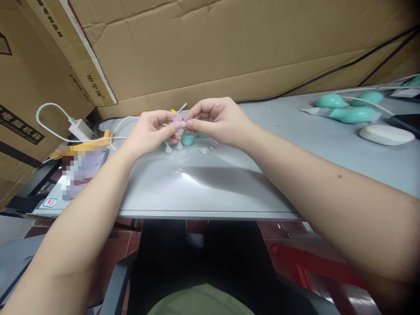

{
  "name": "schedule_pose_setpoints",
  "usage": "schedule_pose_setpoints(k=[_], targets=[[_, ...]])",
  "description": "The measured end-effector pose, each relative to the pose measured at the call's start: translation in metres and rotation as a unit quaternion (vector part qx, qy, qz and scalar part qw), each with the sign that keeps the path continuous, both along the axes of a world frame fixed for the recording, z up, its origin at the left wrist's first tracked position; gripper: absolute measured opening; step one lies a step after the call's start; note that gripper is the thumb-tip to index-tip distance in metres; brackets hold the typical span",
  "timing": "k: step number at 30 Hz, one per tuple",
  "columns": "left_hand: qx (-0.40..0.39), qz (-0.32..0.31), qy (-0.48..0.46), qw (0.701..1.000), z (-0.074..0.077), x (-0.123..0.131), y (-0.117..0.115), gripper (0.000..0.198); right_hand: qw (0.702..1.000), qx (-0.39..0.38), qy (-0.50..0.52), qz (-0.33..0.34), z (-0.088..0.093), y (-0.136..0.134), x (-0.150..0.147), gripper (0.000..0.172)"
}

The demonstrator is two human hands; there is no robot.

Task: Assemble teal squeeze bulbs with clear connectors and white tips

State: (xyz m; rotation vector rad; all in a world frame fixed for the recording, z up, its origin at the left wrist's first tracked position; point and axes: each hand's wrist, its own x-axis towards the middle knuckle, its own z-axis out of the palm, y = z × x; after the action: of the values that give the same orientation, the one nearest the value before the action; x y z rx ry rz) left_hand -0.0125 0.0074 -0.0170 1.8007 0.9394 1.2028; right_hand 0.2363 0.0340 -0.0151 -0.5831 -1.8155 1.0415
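Observation:
Above the grey table (210,192), my left hand (155,129) pinches a small translucent whitish piece (178,122) between thumb and fingers. My right hand (218,118) has its thumb and forefinger closed at the right side of that piece; its exact kind is too small to tell. Just below and behind the hands lie several small white teardrop-shaped pieces (179,145). A mint-green rounded lump (188,139) sits behind the fingers, partly hidden. A crumpled white bit (204,151) rests to the right, and a clear thin piece (181,153) lies in front.
Mint-green lumps (331,101) on white wrapping and a white oval case (387,134) lie at the right. A white charger (80,130) with its cable, a yellow object (98,141) and a booklet (95,168) are at the left. Cardboard (210,52) walls the back.

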Motion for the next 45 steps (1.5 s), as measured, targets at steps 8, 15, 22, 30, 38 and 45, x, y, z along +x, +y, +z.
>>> schedule_pose_setpoints(k=[8,15,22,30,38,45], targets=[[-0.012,-0.006,0.007,1.0,0.0033,0.0015,-0.0044,0.08,1.0,0.019,0.01,0.01,-0.0024,0.003,0.0,0.019],[-0.029,-0.001,0.006,1.0,0.0048,0.0032,-0.0055,0.079,1.0,0.018,-0.008,-0.002,0.0007,-0.0004,0.0007,0.03],[-0.029,-0.004,0.01,1.0,0.0042,0.0032,-0.006,0.075,1.0,0.012,-0.01,0.0,0.0015,0.0002,0.0007,0.034],[-0.029,-0.019,0.018,0.999,0.0054,0.0045,-0.0083,0.074,1.0,0.013,-0.004,0.013,-0.0001,0.0006,0.0018,0.032],[-0.022,-0.025,0.019,0.999,0.002,0.0054,-0.0062,0.072,0.999,0.031,-0.024,0.003,-0.0002,0.0001,0.0021,0.041],[-0.031,-0.036,0.022,0.999,0.0032,0.0056,-0.0062,0.073,0.998,0.053,-0.025,0.02,-0.003,-0.0001,0.0016,0.043]])
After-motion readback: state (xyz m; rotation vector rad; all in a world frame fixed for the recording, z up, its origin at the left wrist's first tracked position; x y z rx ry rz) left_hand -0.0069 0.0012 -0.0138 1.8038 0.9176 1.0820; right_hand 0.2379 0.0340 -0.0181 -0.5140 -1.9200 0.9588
